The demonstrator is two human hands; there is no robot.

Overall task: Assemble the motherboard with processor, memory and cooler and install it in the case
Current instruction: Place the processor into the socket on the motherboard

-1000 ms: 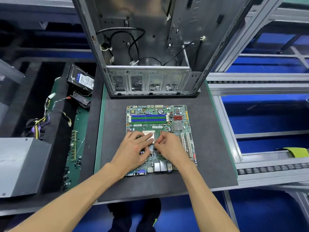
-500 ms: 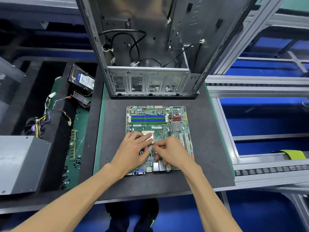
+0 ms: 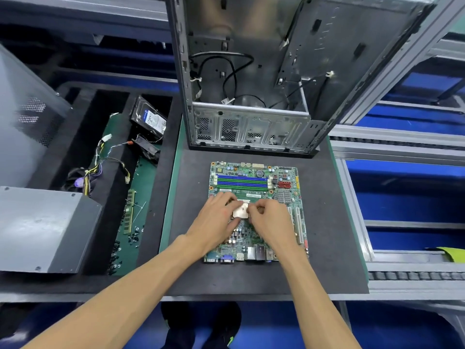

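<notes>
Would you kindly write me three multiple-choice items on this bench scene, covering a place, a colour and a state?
1. Where is the motherboard?
A. inside the case
B. on the dark mat in front of the case
C. on the grey box

2. What colours are the long memory slots?
A. blue and green
B. red and white
C. all black

3. What are the hands doing?
A. hanging idle
B. lifting the case
C. meeting at the processor

Answers: 1 B, the board lies flat on the mat before the open case. 2 A, blue and green strips alternate. 3 C, left hand and right hand touch the processor.
</notes>
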